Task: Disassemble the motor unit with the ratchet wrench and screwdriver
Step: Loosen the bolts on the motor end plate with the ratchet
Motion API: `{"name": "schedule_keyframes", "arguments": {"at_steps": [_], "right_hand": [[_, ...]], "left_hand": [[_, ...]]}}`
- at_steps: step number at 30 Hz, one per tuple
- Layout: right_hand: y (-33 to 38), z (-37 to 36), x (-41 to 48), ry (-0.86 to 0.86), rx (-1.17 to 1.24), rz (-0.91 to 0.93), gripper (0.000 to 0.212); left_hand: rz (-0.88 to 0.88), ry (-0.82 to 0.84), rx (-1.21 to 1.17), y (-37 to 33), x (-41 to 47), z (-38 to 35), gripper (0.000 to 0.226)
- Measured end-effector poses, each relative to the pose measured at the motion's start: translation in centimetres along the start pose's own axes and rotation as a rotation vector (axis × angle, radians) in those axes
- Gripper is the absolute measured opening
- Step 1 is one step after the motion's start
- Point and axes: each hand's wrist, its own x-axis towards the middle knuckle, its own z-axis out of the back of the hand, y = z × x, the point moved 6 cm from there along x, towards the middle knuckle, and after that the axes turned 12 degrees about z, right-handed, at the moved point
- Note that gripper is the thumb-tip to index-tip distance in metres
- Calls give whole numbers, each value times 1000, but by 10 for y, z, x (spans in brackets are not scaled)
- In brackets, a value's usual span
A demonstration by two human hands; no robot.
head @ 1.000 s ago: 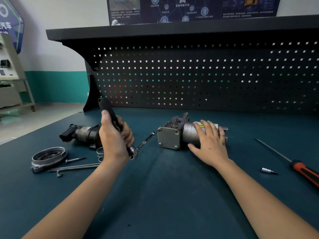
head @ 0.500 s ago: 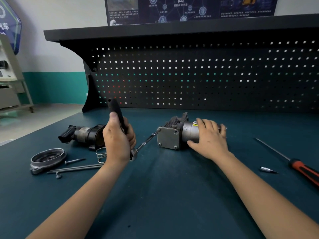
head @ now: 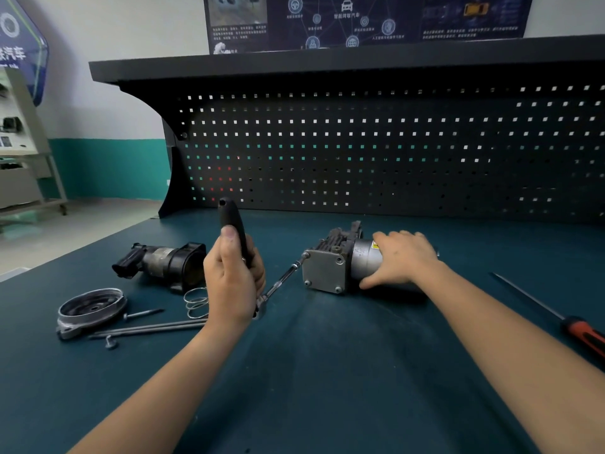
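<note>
The left hand point(head: 232, 276), in the middle of the frame, is closed tight around the black handle of the ratchet wrench point(head: 233, 224), with the thumb pointing up along it. The handle stands up and leans a little. At the bottom of the fist a thin shiny bar point(head: 284, 280) runs from the wrench head to the top left corner bolt of the motor unit point(head: 327, 271).

The right hand point(head: 402, 260) lies on top of the motor unit, right of centre, with flat, spread fingers that press down and do not curl around it.

The motor unit lies on its side on the dark green table top point(head: 327, 371). Its near end is a flat, square grey plate with small bolts at the corners. Behind the plate is a round, smooth silver body with a yellow sticker.

At the right edge lies a screwdriver point(head: 581, 330), with a red and black handle and a long thin rod.

In the lower left sit a round metal cover point(head: 91, 308), long thin bolts point(head: 147, 328) and a wire spring point(head: 195, 301). Just behind them lies a black part point(head: 163, 265) shaped like a tube.

Farther back stands a black board point(head: 360, 152) full of small square holes, and above it, at the top of the frame, a dark blue poster point(head: 360, 18).
</note>
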Motion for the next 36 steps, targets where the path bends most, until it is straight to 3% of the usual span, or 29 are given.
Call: {"name": "schedule_keyframes", "arguments": {"at_steps": [9,13,16,20,26,31,33,36], "right_hand": [[-1,4,-9,-35,51,69,80],[0,5,-15,-31,55,102,90],[1,5,-18,-39,60,98,89],[1,5,-20,-68,51,101,90],[0,3,-20,-90,32,103,92],[1,2,-22,-85,25,108,95],[2,6,-25,-113,165,132,95],[5,18,-38,-361,621,85,71]], "left_hand": [[-62,57,5,-10,-24,-1,43],[-242,160,212,-13,-48,-9,33],[-380,277,476,-11,-61,-22,50],[-541,453,733,-15,-74,-39,37],[-655,637,920,-4,-86,-55,18],[-564,647,907,4,-85,-53,19],[-468,599,838,7,-81,-50,19],[-407,479,652,3,-74,-43,32]]}}
